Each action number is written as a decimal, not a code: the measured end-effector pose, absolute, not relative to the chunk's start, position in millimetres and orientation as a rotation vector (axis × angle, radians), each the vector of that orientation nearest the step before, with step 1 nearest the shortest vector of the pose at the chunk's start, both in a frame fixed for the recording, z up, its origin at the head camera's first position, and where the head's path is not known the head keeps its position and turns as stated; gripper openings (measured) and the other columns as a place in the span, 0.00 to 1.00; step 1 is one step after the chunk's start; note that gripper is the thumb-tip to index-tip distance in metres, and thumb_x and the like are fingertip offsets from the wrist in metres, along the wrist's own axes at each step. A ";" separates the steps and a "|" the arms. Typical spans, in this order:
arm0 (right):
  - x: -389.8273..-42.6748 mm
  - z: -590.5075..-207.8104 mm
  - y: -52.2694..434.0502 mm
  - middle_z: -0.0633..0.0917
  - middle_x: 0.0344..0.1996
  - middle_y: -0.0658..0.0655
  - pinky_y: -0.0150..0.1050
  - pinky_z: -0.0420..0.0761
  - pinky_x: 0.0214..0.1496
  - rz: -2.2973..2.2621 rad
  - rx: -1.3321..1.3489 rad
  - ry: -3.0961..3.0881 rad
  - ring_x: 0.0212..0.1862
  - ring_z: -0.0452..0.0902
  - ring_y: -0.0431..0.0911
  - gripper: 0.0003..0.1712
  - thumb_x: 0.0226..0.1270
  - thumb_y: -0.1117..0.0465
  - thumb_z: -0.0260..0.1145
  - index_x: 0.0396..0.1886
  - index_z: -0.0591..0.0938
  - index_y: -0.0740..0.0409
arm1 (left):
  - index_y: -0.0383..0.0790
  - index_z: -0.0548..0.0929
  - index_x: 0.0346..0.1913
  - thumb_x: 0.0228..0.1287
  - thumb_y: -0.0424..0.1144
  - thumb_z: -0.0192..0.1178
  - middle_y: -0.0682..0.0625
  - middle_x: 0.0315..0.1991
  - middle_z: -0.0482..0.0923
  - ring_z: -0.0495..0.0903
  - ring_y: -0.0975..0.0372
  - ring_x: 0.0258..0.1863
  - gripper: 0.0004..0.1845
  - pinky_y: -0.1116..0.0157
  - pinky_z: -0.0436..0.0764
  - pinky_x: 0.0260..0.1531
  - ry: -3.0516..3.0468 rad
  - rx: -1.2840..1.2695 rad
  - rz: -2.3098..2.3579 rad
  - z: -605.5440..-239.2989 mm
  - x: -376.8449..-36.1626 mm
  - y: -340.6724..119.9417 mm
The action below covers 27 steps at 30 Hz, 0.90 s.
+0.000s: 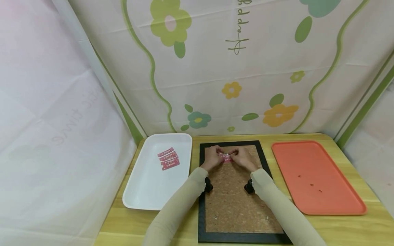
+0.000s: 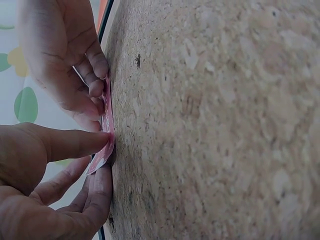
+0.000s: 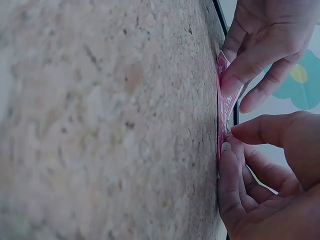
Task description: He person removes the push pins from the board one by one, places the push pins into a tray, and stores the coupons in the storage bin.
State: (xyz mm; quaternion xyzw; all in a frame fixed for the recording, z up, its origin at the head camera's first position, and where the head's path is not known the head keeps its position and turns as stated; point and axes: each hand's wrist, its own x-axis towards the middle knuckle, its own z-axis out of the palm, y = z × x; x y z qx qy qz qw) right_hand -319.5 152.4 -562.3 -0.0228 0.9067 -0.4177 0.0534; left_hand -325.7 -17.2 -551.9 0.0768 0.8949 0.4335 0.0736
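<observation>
On the upper part of a black-framed cork board (image 1: 237, 205), both hands work at a small red printed paper coupon (image 1: 227, 159). My left hand (image 1: 212, 158) pinches the coupon's left end, thumb on its printed face and fingers behind; that end bends up from the cork (image 2: 210, 125). At the other end, my right hand (image 1: 244, 158) brings its thumb and fingertips together at the coupon's upper edge. A small pale, shiny pin-like thing (image 3: 229, 131) shows between those fingertips, mostly hidden. The left hand (image 3: 272, 47) faces it closely in the right wrist view.
A white tray (image 1: 147, 191) on the left holds several similar red coupons (image 1: 169, 159), overlapping. On the right lies an orange-red tray (image 1: 320, 164) with a few small dark bits (image 1: 312, 185). Small shiny spots (image 1: 216, 217) dot the lower cork. A printed curtain (image 1: 209, 68) stands behind the wooden table (image 1: 347, 232).
</observation>
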 end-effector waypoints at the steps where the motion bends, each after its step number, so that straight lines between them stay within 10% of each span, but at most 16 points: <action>1: -319.6 -562.2 152.2 0.86 0.40 0.62 0.33 0.73 0.29 -1.271 -0.060 2.755 0.33 0.76 0.45 0.10 0.68 0.64 0.61 0.44 0.85 0.62 | 0.36 0.83 0.48 0.56 0.26 0.64 0.42 0.46 0.83 0.82 0.57 0.40 0.16 0.64 0.82 0.37 2.686 0.231 1.306 -551.7 -325.5 -17.1; 27: -323.2 -565.9 144.1 0.86 0.32 0.58 0.33 0.72 0.26 -1.240 -0.020 2.839 0.28 0.76 0.43 0.07 0.65 0.60 0.67 0.37 0.85 0.60 | 0.36 0.82 0.49 0.58 0.27 0.64 0.42 0.44 0.82 0.79 0.61 0.35 0.15 0.70 0.77 0.27 2.699 0.217 1.316 -554.0 -321.7 -16.8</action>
